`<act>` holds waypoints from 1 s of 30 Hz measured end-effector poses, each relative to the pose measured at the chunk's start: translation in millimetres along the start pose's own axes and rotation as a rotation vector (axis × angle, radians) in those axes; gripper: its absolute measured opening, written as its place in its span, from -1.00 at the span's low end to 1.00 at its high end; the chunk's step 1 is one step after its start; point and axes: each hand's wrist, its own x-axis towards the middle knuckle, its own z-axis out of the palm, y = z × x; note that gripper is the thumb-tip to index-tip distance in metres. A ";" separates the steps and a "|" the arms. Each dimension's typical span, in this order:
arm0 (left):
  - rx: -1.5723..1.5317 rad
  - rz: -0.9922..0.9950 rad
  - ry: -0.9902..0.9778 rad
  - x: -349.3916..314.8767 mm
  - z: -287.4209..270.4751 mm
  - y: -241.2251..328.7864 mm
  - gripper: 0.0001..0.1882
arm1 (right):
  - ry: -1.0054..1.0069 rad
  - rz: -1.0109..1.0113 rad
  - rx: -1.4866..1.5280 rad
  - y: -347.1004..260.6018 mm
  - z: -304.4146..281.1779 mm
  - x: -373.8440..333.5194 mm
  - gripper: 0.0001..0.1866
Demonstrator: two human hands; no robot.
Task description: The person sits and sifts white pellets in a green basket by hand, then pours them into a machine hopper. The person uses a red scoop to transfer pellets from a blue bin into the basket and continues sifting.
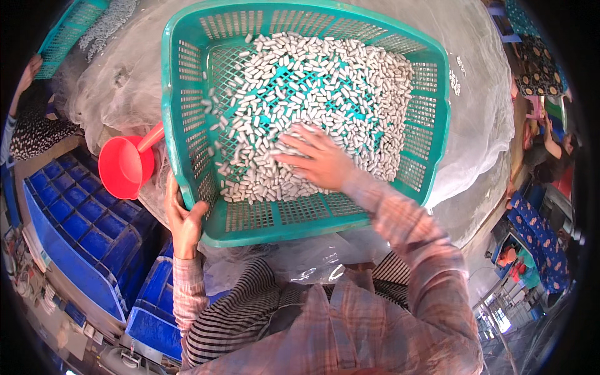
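Red scoop (123, 169), blue gridded crate (74, 250) (a second crate (156, 332) beside it), patterned blue fabric (539, 244) far right

The right hand (324, 160) hides some white pieces (275, 180).

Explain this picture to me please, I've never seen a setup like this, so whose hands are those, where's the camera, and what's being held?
There is no machine here: these are a person's own bare hands. The single picture comes from a wide fisheye camera worn on the head, looking down, which is why straight edges bend near the rim.

The left hand grips the near left corner of a green plastic basket. Inside lie many small white capsule-shaped pieces; the right hand rests among them, fingers spread.

Beyond the basket spreads pale, sheer netting. To the left are a red scoop and a blue compartmented tray. At the far left, another person's hand is at a second green basket.
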 end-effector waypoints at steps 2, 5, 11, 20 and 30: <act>0.008 -0.013 0.007 -5.8 -2.7 2.4 -0.12 | -0.303 0.187 -0.079 32.7 -19.8 -55.2 -0.40; 0.047 -0.046 0.043 -11.8 -3.9 1.5 -0.10 | 0.237 0.752 -0.165 77.0 -23.5 -91.2 -0.33; 0.060 -0.019 -0.029 4.2 -7.3 12.2 -0.08 | 0.568 0.676 -0.056 60.8 -17.2 72.2 -0.29; 0.608 0.164 0.189 -21.9 -7.2 -0.9 -0.23 | 0.287 0.242 -0.140 14.5 -116.2 -48.8 -0.36; 0.857 0.222 0.248 -36.5 -12.9 -21.7 -0.26 | 0.605 1.158 0.440 7.8 -56.9 -188.5 -0.71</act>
